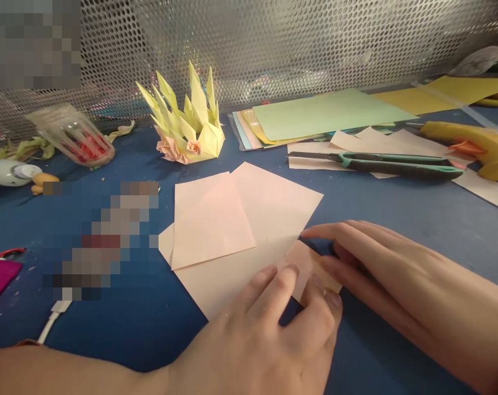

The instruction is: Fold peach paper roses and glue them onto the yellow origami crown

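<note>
Pale pink square sheets lie overlapped on the blue tabletop, with a smaller square (211, 225) on top of a larger sheet (279, 200). My left hand (282, 323) rests over the larger sheet's near edge, its fingers bent down. Its index finger and thumb close on a small pink paper piece (302, 266) at the right. Stretched out from the right, my right hand (389, 280) has its index fingertip at that piece's far corner and its thumb along the right edge. Part of the small piece is hidden under my fingers.
A yellow paper crown (191, 126) with pink paper roses stands behind the sheets. Further right are a green-and-black utility knife (397, 163), colored papers (331, 115) and a yellow glue gun (471, 142). A glass jar (74, 134) stands left, near a pixelated object with a white cable (51, 318).
</note>
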Available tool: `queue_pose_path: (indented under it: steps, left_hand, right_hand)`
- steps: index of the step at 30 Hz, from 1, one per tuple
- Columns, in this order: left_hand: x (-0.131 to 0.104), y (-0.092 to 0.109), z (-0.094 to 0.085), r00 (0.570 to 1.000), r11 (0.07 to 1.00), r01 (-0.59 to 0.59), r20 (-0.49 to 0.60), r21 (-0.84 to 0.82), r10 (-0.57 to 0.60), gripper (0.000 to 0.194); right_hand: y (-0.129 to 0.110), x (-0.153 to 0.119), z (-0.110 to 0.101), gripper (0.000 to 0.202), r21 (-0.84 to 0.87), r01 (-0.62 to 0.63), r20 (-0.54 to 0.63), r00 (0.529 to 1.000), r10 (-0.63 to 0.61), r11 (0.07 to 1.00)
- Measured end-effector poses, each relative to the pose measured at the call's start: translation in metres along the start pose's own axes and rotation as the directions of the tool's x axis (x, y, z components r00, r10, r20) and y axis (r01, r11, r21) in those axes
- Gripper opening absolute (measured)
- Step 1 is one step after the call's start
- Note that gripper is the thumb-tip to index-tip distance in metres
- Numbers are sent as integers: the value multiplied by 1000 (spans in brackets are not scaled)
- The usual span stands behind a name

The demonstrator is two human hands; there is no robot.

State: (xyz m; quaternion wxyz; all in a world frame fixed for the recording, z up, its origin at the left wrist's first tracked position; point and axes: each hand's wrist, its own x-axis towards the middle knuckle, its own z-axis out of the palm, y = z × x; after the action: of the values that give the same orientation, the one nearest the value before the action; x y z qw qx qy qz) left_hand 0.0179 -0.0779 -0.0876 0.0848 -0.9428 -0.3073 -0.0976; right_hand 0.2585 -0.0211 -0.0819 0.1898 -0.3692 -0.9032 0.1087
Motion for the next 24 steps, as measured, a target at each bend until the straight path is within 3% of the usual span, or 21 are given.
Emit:
queue_pose_path:
  steps: [5, 12, 18, 22, 24]
  left_hand:
    - [9, -2, 2, 983, 998, 13, -180, -64, -24, 49]
    - [9, -1, 8, 977, 996, 33, -206, -80, -49, 50]
    - [1, 3, 7, 990, 996, 73, -115, -41, -77, 50]
    - [-2, 6, 9, 977, 996, 83, -195, -16, -84, 63]
    - [-2, 8, 11, 962, 993, 115, -248, -4, -113, 57]
  right_hand:
    - [-3, 11, -3, 23, -79, 74, -69, 994, -79, 994]
    - [-4, 15, -5, 22, -54, -1, -69, 998, -3, 999]
    - [-5, 22, -9, 17, 162, -143, -71, 985, 156, 976]
    - [-2, 27, -12, 22, 359, -223, -74, 961, 266, 906]
    - [1, 30, -13, 24, 479, -191, -117, 953, 279, 857]
